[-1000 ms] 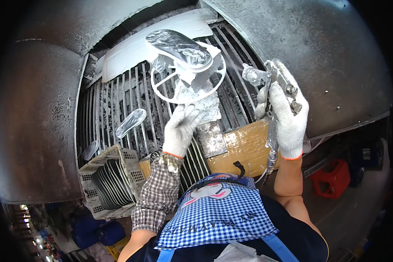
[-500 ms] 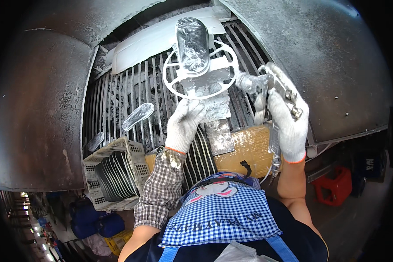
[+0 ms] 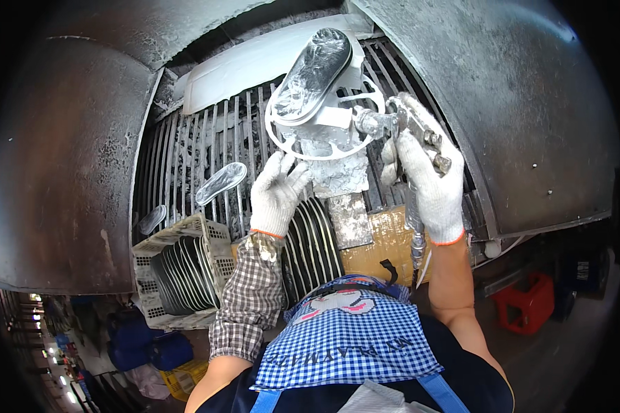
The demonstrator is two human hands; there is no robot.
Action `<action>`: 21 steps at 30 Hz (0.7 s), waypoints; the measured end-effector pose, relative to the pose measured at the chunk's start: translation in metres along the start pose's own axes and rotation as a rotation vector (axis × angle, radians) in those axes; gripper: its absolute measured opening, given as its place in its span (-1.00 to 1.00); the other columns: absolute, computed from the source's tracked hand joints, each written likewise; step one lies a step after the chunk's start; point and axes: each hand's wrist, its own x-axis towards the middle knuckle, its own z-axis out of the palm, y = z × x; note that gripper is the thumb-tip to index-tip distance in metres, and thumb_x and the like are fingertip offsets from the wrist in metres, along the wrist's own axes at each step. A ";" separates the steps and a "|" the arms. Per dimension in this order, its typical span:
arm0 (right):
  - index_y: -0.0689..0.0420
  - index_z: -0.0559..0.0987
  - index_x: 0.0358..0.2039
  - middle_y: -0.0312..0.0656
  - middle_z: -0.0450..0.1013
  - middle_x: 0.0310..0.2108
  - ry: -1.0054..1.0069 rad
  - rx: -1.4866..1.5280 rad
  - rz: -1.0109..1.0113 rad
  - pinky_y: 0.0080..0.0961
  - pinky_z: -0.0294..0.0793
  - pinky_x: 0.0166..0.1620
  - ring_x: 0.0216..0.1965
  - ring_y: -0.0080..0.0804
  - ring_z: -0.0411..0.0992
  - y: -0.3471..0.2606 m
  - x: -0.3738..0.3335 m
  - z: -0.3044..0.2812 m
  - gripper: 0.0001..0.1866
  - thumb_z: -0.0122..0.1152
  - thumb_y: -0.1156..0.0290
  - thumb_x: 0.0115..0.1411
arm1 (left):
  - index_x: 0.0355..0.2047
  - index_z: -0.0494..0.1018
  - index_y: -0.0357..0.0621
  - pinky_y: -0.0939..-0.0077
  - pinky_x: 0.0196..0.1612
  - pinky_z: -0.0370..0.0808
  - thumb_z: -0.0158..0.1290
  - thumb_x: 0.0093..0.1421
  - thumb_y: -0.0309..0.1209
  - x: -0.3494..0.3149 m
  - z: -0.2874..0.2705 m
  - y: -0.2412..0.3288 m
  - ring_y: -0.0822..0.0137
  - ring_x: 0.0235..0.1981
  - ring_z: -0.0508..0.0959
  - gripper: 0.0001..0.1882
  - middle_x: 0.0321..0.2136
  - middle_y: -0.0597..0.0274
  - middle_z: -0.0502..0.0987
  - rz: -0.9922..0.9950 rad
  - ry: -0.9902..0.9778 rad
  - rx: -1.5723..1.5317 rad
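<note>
A long oval piece with a dark, film-covered face and a pale edge lies on a white spoked turntable above the slatted grate. At the near-left rim of that wheel is my left hand, in a white knit glove, its fingers apart; whether the fingertips touch the rim is hard to tell. My right hand, gloved too, grips a metal spray gun by its handle. The gun's front end points left toward the oval piece, beside the wheel's right side. A hose hangs below the gun.
Two smaller film-wrapped ovals, one nearer the wheel and another farther left, lie on the grate. A plastic crate holds several dark curved pieces. More stand by my left forearm. Metal walls enclose both sides.
The turntable has turned clockwise, so the oval piece now leans to the right at its far end. My right hand has brought the spray gun leftward. My left fingers have spread and shifted slightly left.
</note>
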 end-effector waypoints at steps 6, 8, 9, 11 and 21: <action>0.32 0.45 0.37 -0.23 0.63 -0.12 0.095 -0.041 -0.073 -0.71 0.53 -0.25 -0.30 -0.71 0.53 0.012 0.012 -0.009 -0.48 0.23 0.47 0.45 | 0.19 0.39 -0.31 -0.15 0.14 0.65 0.10 0.41 -0.32 0.005 0.004 0.008 -0.20 0.08 0.62 -0.56 0.19 -0.19 0.53 0.025 0.112 0.051; 0.32 0.45 0.37 -0.23 0.63 -0.14 0.107 -0.028 -0.086 -0.71 0.53 -0.25 -0.30 -0.71 0.52 0.013 0.014 -0.010 -0.49 0.24 0.46 0.46 | 0.16 0.41 -0.30 -0.13 0.14 0.65 0.10 0.40 -0.32 0.008 -0.005 0.011 -0.19 0.07 0.63 -0.59 0.19 -0.18 0.53 0.042 0.086 0.050; 0.31 0.45 0.37 -0.24 0.62 -0.18 0.119 -0.039 -0.114 -0.71 0.53 -0.27 -0.31 -0.72 0.52 0.014 0.016 -0.011 -0.49 0.24 0.45 0.46 | 0.14 0.42 -0.29 -0.12 0.14 0.66 0.11 0.40 -0.32 0.009 -0.007 0.012 -0.19 0.06 0.63 -0.60 0.19 -0.18 0.53 0.046 0.071 0.048; 0.30 0.45 0.37 -0.25 0.61 -0.21 0.116 -0.020 -0.074 -0.71 0.53 -0.29 -0.33 -0.72 0.50 0.007 0.013 -0.014 -0.49 0.24 0.46 0.47 | 0.11 0.44 -0.29 -0.11 0.14 0.65 0.12 0.39 -0.32 0.011 -0.010 0.013 -0.18 0.07 0.64 -0.62 0.18 -0.18 0.53 0.055 0.072 0.065; 0.33 0.33 0.44 -0.22 0.59 -0.19 0.072 0.008 -0.089 -0.71 0.53 -0.33 -0.35 -0.69 0.47 0.004 -0.005 -0.009 -0.42 0.19 0.48 0.47 | 0.20 0.35 -0.33 -0.14 0.18 0.61 0.12 0.39 -0.33 0.018 -0.014 0.019 -0.21 0.12 0.61 -0.53 0.25 -0.30 0.45 0.114 0.017 0.089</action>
